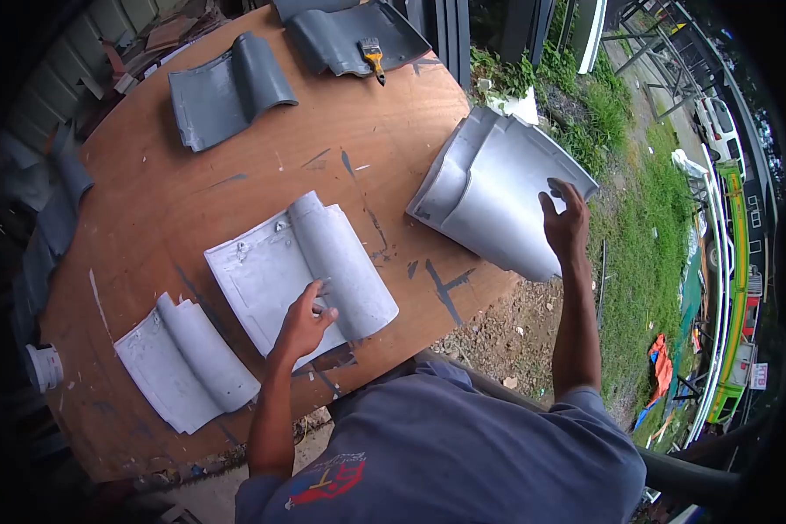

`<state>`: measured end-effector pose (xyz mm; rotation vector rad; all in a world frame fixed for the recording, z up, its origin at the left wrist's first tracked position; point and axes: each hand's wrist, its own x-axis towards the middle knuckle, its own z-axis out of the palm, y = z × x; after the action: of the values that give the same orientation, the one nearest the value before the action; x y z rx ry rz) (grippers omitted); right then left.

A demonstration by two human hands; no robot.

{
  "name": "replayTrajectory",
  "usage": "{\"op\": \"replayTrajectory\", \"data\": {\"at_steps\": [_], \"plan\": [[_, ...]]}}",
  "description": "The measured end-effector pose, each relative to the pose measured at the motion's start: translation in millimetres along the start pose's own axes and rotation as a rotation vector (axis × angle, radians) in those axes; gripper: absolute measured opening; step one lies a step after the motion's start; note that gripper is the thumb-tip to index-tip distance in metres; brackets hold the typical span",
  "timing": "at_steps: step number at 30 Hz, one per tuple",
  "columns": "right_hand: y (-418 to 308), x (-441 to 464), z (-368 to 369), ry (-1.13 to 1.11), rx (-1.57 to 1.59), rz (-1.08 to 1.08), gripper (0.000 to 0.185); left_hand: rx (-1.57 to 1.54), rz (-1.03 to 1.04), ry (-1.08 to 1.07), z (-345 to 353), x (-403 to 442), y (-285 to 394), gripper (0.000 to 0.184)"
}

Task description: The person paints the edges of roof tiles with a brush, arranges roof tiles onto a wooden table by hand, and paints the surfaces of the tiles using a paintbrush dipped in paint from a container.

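Observation:
My left hand [304, 325] is over the near part of a pale grey roof tile [275, 266], its thumb and fingers apart. Whether the fingertips touch the tile I cannot tell. To the right, my right hand [567, 217] hovers at or just above a stack of pale roof tiles [506, 188], fingers spread and holding nothing. The stack overhangs the right edge of the wooden table [323, 175]. Another pale roof tile [188, 362] lies flat to the left of the one by my left hand.
A dark grey painted tile [227, 92] lies at the far side, beside another dark tile [323, 39] with a yellow-handled paintbrush [372, 59] on it. A white tub [45, 367] stands at the left edge. Grass [633, 253] and gravel lie beyond the table's right side.

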<state>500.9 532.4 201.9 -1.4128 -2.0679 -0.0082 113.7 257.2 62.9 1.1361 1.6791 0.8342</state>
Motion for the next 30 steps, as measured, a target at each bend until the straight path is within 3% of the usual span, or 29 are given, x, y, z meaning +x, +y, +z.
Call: {"op": "replayTrajectory", "data": {"at_steps": [3, 6, 7, 8, 9, 11, 13, 14, 15, 17, 19, 20, 21, 22, 23, 24, 25, 27, 29, 30], "plan": [[103, 48, -15, 0.009, -0.256, 0.076, 0.051, 0.09, 0.054, -0.068, 53, 28, 36, 0.058], [167, 86, -11, -0.263, -0.367, 0.109, 0.072, -0.032, -0.057, -0.136, 88, 30, 63, 0.05], [188, 93, -3, -0.333, -0.355, 0.063, 0.069, -0.031, -0.087, -0.093, 96, 25, 60, 0.05], [203, 106, 0, -0.543, -0.277, 0.141, 0.068, -0.036, -0.106, -0.064, 102, 16, 46, 0.05], [216, 106, 6, -0.451, -0.23, -0.016, 0.059, -0.043, -0.131, -0.022, 106, 3, 28, 0.049], [215, 122, 13, -0.525, -0.286, -0.038, 0.039, 0.006, -0.153, 0.149, 105, -30, -11, 0.048], [210, 127, 11, -0.478, -0.348, -0.172, 0.034, -0.016, -0.335, 0.24, 101, -73, -28, 0.046], [223, 126, 18, -0.431, -0.437, -0.27, 0.033, 0.11, -0.3, 0.399, 100, -97, -31, 0.045], [211, 124, 11, -0.45, -0.44, -0.255, 0.031, 0.121, -0.441, 0.459, 99, -118, -47, 0.043], [208, 117, 7, -0.368, -0.281, -0.19, 0.028, -0.035, -0.372, 0.698, 101, -164, -72, 0.039], [246, 124, 13, -0.427, -0.144, -0.181, 0.026, -0.81, -0.351, 1.136, 119, -211, -98, 0.03], [217, 112, 0, -0.302, -0.082, -0.178, 0.026, -0.899, -0.362, 1.354, 130, -239, -116, 0.024], [229, 120, -9, -0.385, -0.128, -0.19, 0.046, -0.917, -0.416, 1.537, 144, -268, -137, 0.023], [224, 120, -22, -0.413, -0.177, -0.243, 0.047, -0.928, -0.476, 1.705, 165, -298, -152, 0.023], [260, 109, -2, -0.032, 0.082, -0.468, 0.052, -0.943, -0.508, 1.766, 190, -329, -157, 0.023], [276, 110, 12, -0.033, 0.682, -0.231, 0.048, -0.884, -0.702, 1.768, 212, -357, -160, 0.021], [225, 94, -19, -0.077, 0.461, -0.367, 0.046, -0.824, -0.887, 1.74, 234, -382, -167, 0.021], [106, 58, -85, -0.081, 0.044, -0.668, 0.042, -0.829, -1.01, 1.754, 318, -436, -219, 0.021], [62, 29, -106, -0.026, 0.053, -0.695, 0.039, -0.877, -1.172, 1.63, 409, -474, -268, 0.017], [61, 22, -108, -0.118, -0.032, -0.514, 0.036, -0.899, -1.222, 1.493, 456, -491, -297, 0.015]]}}
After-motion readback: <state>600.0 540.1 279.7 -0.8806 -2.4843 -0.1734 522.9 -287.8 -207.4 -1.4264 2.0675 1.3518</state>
